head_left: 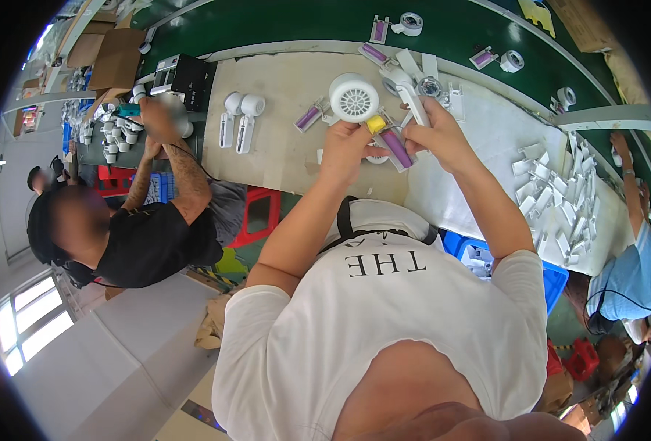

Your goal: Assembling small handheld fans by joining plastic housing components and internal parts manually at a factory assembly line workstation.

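A white handheld fan has its round grille head [354, 98] just beyond my left hand [344, 151], whose fingers are closed at the head's lower end. Beside those fingertips is a small yellow piece [376, 123], and a purple battery cell [396, 149] runs from it toward the lower right in an uncovered white handle. My right hand [439, 136] is closed around a long white handle shell [413, 103], tilted up and away. Its thumb side comes close to the battery; whether it touches is unclear. A small round white part [377, 156] lies partly hidden beneath.
Two fan bodies [248, 121] lie on the bench's left. Loose handles, ring parts and a purple-celled piece [309, 116] surround my hands. White shells [553, 195] are heaped at right, above a blue crate [553, 283]. A green conveyor [458, 37] carries parts. Co-workers sit on both sides.
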`<state>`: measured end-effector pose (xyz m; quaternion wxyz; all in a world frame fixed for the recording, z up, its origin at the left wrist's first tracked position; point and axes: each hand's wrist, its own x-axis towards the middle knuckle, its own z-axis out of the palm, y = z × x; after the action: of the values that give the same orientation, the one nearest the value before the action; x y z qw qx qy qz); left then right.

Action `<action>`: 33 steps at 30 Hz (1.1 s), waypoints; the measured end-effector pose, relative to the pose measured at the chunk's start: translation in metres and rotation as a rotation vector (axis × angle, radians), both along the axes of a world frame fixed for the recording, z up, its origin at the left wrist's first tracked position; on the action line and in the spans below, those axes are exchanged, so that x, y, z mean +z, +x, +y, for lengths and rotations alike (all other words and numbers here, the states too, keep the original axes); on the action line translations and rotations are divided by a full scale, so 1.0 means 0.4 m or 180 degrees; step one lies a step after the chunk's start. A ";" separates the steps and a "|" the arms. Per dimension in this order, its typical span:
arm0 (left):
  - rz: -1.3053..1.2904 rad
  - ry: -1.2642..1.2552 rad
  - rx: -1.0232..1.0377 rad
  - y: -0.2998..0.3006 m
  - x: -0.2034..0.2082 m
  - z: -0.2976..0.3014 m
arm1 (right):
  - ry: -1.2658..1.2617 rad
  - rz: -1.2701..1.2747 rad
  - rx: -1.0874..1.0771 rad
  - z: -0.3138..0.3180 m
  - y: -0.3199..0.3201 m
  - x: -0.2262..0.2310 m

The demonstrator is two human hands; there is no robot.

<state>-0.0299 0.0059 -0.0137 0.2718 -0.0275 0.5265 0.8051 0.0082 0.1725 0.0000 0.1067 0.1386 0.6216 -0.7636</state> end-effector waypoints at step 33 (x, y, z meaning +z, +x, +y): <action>0.0092 0.1283 0.0883 0.014 -0.020 0.002 | 0.0789 0.0151 0.0224 -0.030 0.084 -0.047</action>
<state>-0.0244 0.0066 -0.0217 0.1510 -0.0333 0.3503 0.9238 0.0419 0.1605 -0.0189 0.1008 0.1107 0.7180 -0.6798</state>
